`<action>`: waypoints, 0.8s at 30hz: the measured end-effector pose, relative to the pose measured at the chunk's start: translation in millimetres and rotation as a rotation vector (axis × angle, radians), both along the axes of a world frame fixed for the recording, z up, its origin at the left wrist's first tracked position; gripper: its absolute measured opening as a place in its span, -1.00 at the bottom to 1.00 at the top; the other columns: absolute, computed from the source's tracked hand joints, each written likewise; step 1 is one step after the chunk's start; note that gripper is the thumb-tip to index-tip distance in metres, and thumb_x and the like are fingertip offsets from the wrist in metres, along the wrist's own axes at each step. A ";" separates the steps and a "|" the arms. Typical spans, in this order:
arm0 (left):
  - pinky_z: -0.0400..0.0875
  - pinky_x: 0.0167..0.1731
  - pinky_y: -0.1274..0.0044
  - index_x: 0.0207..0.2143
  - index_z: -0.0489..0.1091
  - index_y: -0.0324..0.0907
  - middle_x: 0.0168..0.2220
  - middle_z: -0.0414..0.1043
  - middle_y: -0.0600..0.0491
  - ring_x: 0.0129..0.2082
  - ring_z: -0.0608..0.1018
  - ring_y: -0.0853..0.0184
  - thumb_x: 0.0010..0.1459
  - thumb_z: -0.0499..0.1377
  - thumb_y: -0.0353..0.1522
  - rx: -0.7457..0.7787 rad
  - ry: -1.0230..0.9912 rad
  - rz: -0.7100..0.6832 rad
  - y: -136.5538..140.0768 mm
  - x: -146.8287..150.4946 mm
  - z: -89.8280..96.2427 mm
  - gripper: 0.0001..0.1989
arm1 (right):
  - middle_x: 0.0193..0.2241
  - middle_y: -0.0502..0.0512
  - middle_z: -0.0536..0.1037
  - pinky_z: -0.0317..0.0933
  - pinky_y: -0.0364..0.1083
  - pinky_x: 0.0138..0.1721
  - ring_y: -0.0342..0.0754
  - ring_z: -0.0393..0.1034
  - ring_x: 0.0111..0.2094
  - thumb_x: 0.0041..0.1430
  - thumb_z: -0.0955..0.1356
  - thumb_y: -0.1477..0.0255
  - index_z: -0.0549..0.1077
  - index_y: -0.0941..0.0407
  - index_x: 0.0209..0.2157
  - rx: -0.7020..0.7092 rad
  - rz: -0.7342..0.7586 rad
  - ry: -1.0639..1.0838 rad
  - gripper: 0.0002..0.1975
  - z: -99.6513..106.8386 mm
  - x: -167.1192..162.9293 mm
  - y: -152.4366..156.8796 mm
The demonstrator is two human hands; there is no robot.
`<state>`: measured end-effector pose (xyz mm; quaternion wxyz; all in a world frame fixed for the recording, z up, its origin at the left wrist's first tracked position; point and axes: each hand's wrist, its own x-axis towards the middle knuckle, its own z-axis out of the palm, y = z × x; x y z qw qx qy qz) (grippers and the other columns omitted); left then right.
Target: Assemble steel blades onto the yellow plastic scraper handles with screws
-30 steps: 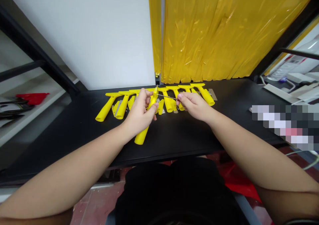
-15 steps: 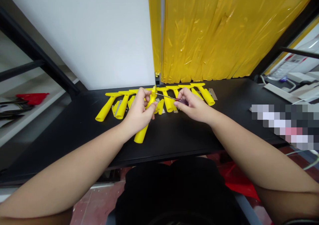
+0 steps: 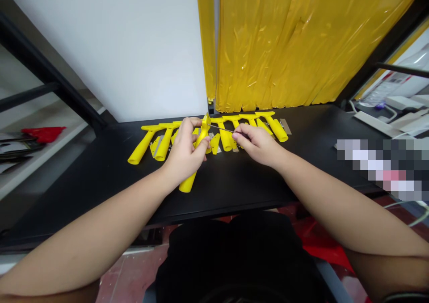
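My left hand [image 3: 187,149] is closed round a yellow plastic scraper handle [image 3: 188,182], whose hollow round end points down toward me and whose narrow head is uppermost. In my right hand [image 3: 256,143] is a screwdriver [image 3: 221,128]; its thin metal shaft reaches left, with the tip at the head of the yellow handle. My fingers cover the screwdriver's grip. Whether a screw sits at the tip is too small to tell. Behind my hands, several similar yellow handles [image 3: 140,147] lie in a row, with small yellow plates [image 3: 215,144] between them.
The handles lie on a black table [image 3: 241,182]. A white panel [image 3: 140,48] and a yellow plastic sheet [image 3: 268,48] rise behind it. Black frame bars [image 3: 50,57] flank the table. White boxes [image 3: 378,125] and a clear bottle stand at the right.
My right hand has turned slightly round the screwdriver, and its grip shows less than before. The yellow handle in my left hand has shifted barely to the left.
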<state>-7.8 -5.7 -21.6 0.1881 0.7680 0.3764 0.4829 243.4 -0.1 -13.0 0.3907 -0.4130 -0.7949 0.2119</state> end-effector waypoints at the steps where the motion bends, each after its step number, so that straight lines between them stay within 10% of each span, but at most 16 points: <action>1: 0.45 -0.65 0.66 0.10 0.20 -0.07 0.03 0.40 -0.08 -0.34 0.60 0.39 0.39 0.19 -0.38 -0.024 -0.009 0.010 -0.7 0.1 0.6 -0.70 | -0.46 0.01 0.45 0.13 -0.05 -0.30 -0.05 0.28 -0.41 0.48 0.31 0.09 0.40 0.06 -0.35 0.033 -0.001 0.006 -0.62 0.5 -1.1 -1.5; 4: 0.52 -0.58 0.63 0.12 0.25 -0.06 0.10 0.40 -0.10 -0.17 0.61 0.28 0.37 0.22 -0.38 -0.017 -0.002 0.033 -1.8 -1.0 2.7 -0.68 | -0.52 -0.02 0.38 0.11 -0.06 -0.36 -0.08 0.21 -0.46 0.46 0.34 0.03 0.40 0.07 -0.38 -0.003 0.029 0.088 -0.56 2.4 -4.2 -4.9; 11: 0.69 -0.15 0.33 0.09 0.36 -0.08 0.08 0.43 -0.08 0.04 0.58 0.15 0.38 0.22 -0.39 0.324 0.129 0.054 -1.7 -6.9 12.0 -0.74 | -0.62 -0.25 -0.02 -0.25 -0.19 -0.61 -0.24 -0.28 -0.60 0.30 0.48 -0.01 0.26 0.04 -0.46 -0.792 0.422 0.566 -0.48 12.2 0.7 -9.8; 15: 0.68 -0.08 0.25 0.11 0.38 -0.09 0.01 0.48 -0.09 -0.01 0.59 0.13 0.38 0.22 -0.38 0.434 0.178 0.044 0.0 -9.6 16.0 -0.73 | -0.61 -0.26 -0.06 -0.28 -0.20 -0.63 -0.23 -0.31 -0.60 0.35 0.45 0.04 0.25 0.03 -0.43 -0.944 0.514 0.555 -0.52 15.0 4.5 -10.0; 24: 0.62 -0.07 0.39 0.18 0.30 -0.11 0.10 0.49 -0.09 0.09 0.59 0.17 0.37 0.21 -0.45 0.264 0.235 0.025 -4.4 -1.6 7.4 -0.64 | -0.50 -0.05 0.41 0.10 -0.06 -0.35 -0.11 0.22 -0.48 0.46 0.38 0.19 0.48 0.06 -0.21 0.061 0.042 0.072 -0.77 1.9 -9.6 -14.3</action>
